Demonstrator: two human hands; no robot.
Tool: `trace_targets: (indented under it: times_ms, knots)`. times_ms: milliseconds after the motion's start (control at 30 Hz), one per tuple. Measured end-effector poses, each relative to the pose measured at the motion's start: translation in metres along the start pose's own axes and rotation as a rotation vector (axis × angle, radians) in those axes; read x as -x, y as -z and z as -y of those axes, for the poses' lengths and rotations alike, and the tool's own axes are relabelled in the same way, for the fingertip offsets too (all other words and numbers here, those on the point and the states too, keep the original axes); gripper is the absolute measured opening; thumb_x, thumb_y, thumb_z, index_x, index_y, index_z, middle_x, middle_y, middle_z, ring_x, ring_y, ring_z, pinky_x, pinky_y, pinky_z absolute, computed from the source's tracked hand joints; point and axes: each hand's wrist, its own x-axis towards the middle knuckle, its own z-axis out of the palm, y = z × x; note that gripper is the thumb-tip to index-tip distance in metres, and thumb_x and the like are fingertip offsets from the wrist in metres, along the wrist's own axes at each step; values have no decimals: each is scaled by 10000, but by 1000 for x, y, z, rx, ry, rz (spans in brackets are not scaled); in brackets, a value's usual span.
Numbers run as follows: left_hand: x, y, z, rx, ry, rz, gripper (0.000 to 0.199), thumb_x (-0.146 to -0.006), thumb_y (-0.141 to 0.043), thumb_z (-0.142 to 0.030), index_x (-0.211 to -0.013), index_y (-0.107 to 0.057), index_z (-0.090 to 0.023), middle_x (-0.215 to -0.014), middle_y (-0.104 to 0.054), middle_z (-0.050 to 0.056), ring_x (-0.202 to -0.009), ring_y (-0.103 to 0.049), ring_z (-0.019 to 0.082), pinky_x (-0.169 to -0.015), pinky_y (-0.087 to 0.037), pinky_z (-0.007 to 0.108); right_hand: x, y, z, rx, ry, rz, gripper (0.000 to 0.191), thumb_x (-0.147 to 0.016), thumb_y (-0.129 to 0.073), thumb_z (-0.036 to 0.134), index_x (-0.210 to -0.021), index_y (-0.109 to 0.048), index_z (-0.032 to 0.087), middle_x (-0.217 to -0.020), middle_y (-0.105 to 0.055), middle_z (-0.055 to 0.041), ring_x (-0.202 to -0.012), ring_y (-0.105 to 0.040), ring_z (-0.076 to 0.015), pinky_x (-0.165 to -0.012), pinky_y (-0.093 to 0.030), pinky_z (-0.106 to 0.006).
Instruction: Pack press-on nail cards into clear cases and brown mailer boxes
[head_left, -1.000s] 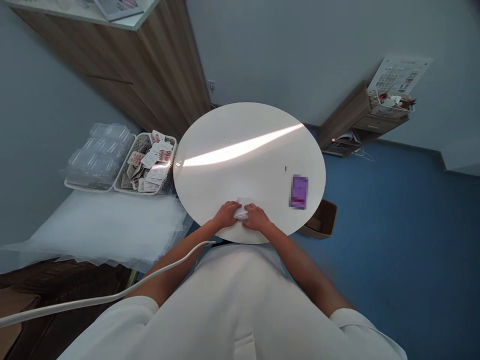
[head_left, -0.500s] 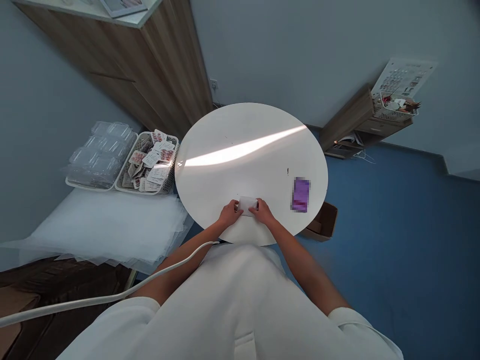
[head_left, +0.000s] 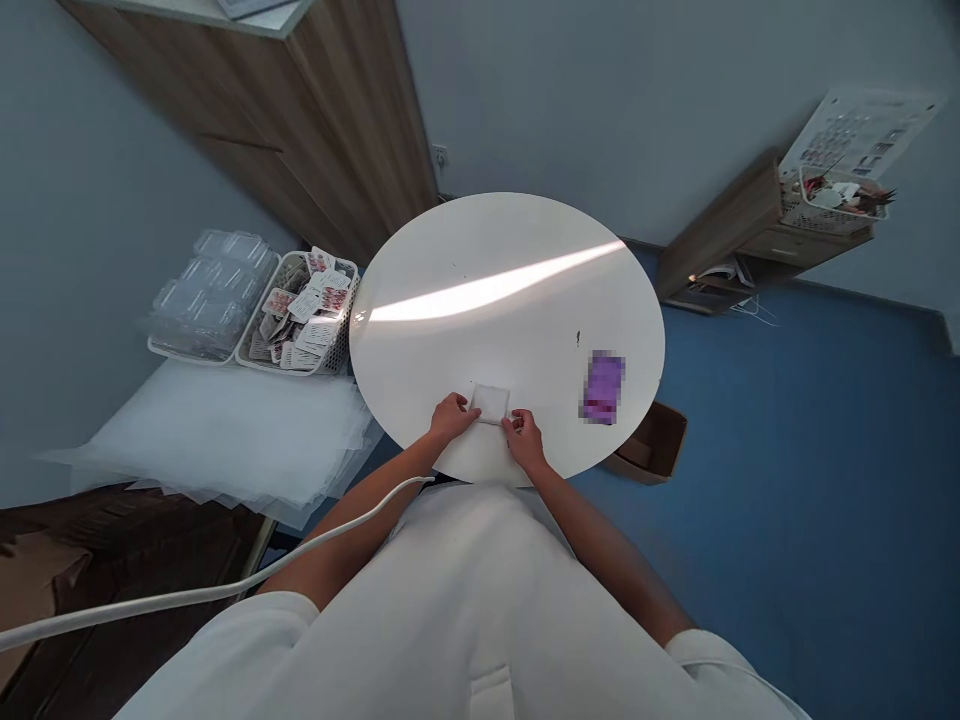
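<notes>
A small, flat, whitish square packet, perhaps folded foam sheet, lies on the round white table near its front edge. My left hand grips the packet's left edge between thumb and fingers. At the packet's lower right corner, the curled fingers and thumb of my right hand pinch its edge. What the packet is made of is hard to make out. Off to the right of my right hand lies a purple, pixelated rectangular object on the tabletop.
Left of the table stand a basket of printed cards, a stack of clear plastic boxes and a pile of translucent white sheets. An open cardboard box sits below the table's right side. A white cable crosses my left arm.
My right hand has drawn slightly down and back from the packet's face to its lower right corner, so more of the packet shows. My left hand stays at the left edge. The view has shifted slightly.
</notes>
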Motion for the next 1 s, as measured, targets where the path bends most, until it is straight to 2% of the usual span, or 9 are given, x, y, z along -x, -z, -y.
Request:
trace_targets:
  times_ms: [100, 200, 300, 400, 500, 600, 767, 1000]
  knots:
    - [4, -2, 2, -24, 37, -5, 399, -640, -589, -505, -864, -510, -185, -824, -637, 65, -813, -596, 209, -650, -414, 282, 0, -2, 2, -133, -47, 49, 404, -694, -498, 443, -1022, -442, 214, -889, -533, -15, -610, -546, -108, -518, -458, -242]
    - [7, -8, 7, 71, 7, -28, 403, -660, -579, -504, -887, -501, -180, -751, -636, 50, -751, -607, 198, -643, -420, 290, -5, -4, 5, -166, -62, 62, 420, -678, -514, 422, -1040, -433, 227, -958, -512, -23, -639, -553, -101, -494, -468, -223]
    - [10, -16, 12, 180, -29, -79, 335, -680, -589, -443, -877, -515, -182, -743, -627, 38, -712, -601, 176, -647, -433, 293, -11, -6, 6, -102, -46, 61, 389, -691, -500, 407, -1029, -439, 225, -944, -522, -20, -632, -553, -104, -492, -465, -229]
    - [11, -20, 12, 224, -58, -124, 292, -679, -605, -389, -873, -527, -186, -781, -614, 33, -718, -589, 160, -662, -444, 289, -14, -8, 6, 25, 25, 22, 337, -718, -478, 369, -1013, -450, 208, -900, -558, -23, -635, -555, -116, -568, -465, -253]
    - [10, -20, 12, 239, -91, -156, 339, -667, -622, -356, -936, -513, -180, -863, -590, 42, -703, -573, 142, -674, -452, 287, -14, -10, 8, 125, 86, -22, 345, -730, -468, 336, -1044, -431, 198, -875, -583, -30, -679, -568, -136, -649, -453, -270]
    - [9, -15, 14, 275, -142, -142, 323, -692, -594, -329, -964, -501, -179, -891, -570, 41, -652, -554, 119, -659, -458, 279, -12, -15, 13, 140, 106, -27, 348, -738, -450, 326, -1060, -418, 196, -880, -587, -35, -695, -574, -139, -662, -448, -267]
    - [2, 7, 35, 327, -194, -143, 259, -713, -560, -258, -958, -516, -184, -882, -580, 32, -645, -551, 115, -672, -465, 281, -15, -44, 32, 142, 124, 0, 315, -726, -455, 318, -1014, -443, 191, -895, -581, -38, -685, -566, -127, -655, -450, -257]
    - [-19, 69, 91, 324, -171, -262, 302, -721, -544, -233, -1016, -524, -171, -938, -564, 57, -688, -563, 129, -709, -476, 292, -27, -125, 73, 120, 177, 103, 217, -726, -435, 272, -927, -466, 198, -902, -568, -30, -690, -568, -120, -678, -455, -255]
